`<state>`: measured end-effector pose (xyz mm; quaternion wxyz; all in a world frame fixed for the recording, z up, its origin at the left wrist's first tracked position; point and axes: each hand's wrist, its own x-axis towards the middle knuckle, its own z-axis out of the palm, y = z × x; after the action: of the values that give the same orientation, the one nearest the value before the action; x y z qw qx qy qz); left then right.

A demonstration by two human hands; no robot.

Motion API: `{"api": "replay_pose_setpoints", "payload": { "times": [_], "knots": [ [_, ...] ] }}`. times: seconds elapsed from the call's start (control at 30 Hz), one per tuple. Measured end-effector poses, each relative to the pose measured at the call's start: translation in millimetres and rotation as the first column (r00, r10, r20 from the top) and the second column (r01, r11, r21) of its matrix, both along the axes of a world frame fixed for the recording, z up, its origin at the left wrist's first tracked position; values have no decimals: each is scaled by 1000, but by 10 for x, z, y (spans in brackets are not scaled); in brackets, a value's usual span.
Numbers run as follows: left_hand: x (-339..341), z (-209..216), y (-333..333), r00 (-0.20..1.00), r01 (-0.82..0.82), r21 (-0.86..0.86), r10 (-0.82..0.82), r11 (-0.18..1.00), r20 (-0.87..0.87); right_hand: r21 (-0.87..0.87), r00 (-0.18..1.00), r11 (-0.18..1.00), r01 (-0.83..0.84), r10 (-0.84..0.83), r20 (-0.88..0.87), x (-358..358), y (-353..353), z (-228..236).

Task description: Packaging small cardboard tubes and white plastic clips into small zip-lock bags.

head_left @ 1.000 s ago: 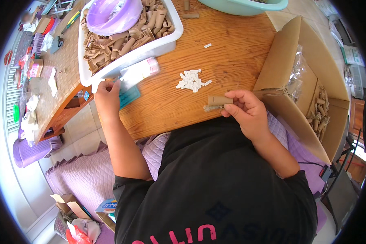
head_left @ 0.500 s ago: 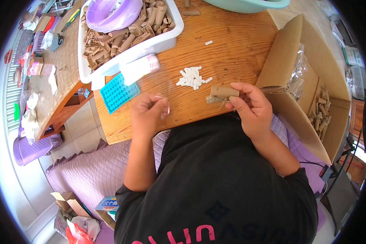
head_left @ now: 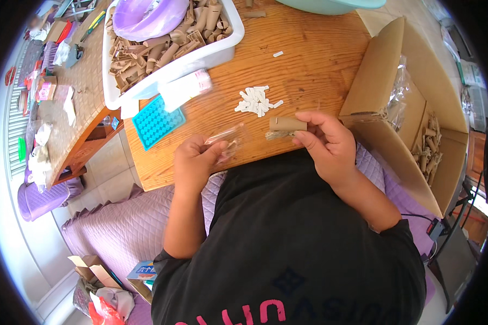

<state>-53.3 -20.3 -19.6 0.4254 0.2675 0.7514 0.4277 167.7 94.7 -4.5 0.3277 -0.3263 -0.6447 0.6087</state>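
**Two hands at the table edge, one on a clear bag, one on a cardboard tube**

The left hand [head_left: 192, 162] was at the near edge of the wooden table [head_left: 320, 59], its fingers curled together and pinched on the end of a small clear plastic bag [head_left: 226, 142]. The bag lay flat from the fingertips toward the right, over the tabletop. The right hand [head_left: 328, 143] was just beside it to the right, thumb and fingers closed around one end of a short brown cardboard tube [head_left: 286, 124], which lay roughly level and pointed left toward the bag. A small crinkled piece sat under the tube; what it was could not be told.

Just beyond the hands, a loose heap of small white pieces [head_left: 256, 101] lay on the bare wood, and one stray white piece lay farther back. To the left of the heap a teal perforated mat [head_left: 157, 121] lay flat near the table's left edge, with a clear packet [head_left: 185, 88] half over its far corner.

Farther back on the left stood a white tub [head_left: 211, 54], filled with many brown cardboard tubes piled in every direction, and a purple bowl [head_left: 146, 16] rested on top of them. At the right, an open cardboard box [head_left: 379, 81] stood against the table, holding crumpled clear plastic and more brown tubes in its far compartment. A pale green basin [head_left: 330, 5] showed at the far edge.
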Motion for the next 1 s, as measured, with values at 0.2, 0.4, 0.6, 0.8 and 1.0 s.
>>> {"api": "replay_pose_setpoints", "payload": {
  "times": [0.2, 0.4, 0.6, 0.8, 1.0],
  "knots": [
    [195, 99, 75, 964, -41, 77, 20, 996, 265, 347, 991, 937, -19, -29, 131, -57, 44, 116],
    [290, 143, 157, 895, -55, 108, 1, 993, 446, 592, 990, 806, 10, -93, 109, -70, 38, 89],
    [355, 133, 208, 890, -51, 108, -4, 993, 456, 687, 987, 725, 48, -141, 79, -39, 44, 100],
    [421, 114, 215, 913, -23, 173, -50, 985, 406, 398, 984, 917, 6, -77, 164, -14, 2, 58],
    [465, 23, 234, 978, 145, 188, -170, 971, 124, -192, 999, 981, -35, 38, 16, -8, 9, -42]
  ]
}}
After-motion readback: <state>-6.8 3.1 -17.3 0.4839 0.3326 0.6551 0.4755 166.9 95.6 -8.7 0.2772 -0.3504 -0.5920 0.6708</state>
